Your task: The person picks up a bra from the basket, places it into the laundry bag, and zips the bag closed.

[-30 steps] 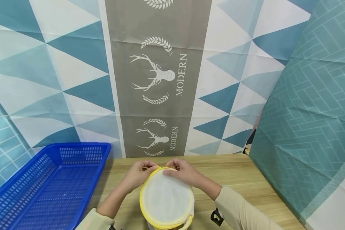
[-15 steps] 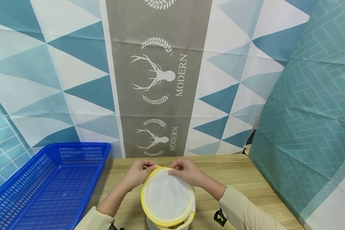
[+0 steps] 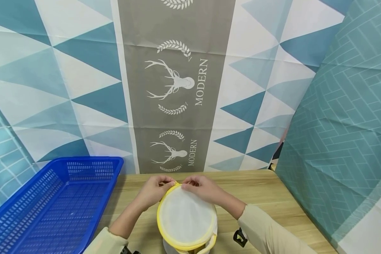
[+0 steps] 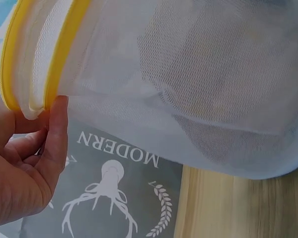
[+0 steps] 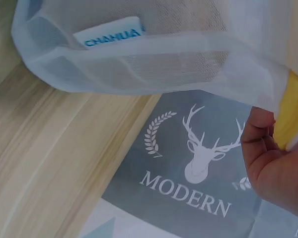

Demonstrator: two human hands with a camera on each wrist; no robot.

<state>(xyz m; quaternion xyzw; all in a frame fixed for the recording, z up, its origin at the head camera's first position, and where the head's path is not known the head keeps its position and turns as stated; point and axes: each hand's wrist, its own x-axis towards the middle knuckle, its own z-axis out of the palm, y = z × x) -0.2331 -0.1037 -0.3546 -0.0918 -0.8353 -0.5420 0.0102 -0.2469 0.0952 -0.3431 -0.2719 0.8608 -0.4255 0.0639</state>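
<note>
A white mesh laundry bag with yellow zipper trim stands upright on the table, its round lid facing up. At its far rim, my left hand pinches the yellow edge between thumb and fingers. Just to the right, my right hand pinches the same rim, thumb over the lid's top. Toward me the lid's near edge gapes from the body. The left wrist view shows two yellow bands meeting at the left fingertips. In the right wrist view, a CHAHUA label is on the bag's side; dark shapes show through the mesh.
A blue plastic basket with perforated walls stands at the left. The wooden table ends at a patterned wall cover behind. A teal brick-pattern sheet borders the right side.
My right hand slid a little to the right along the rim, then came back left toward my left hand. The bag has shifted slightly to the right; the left hand keeps its hold.
</note>
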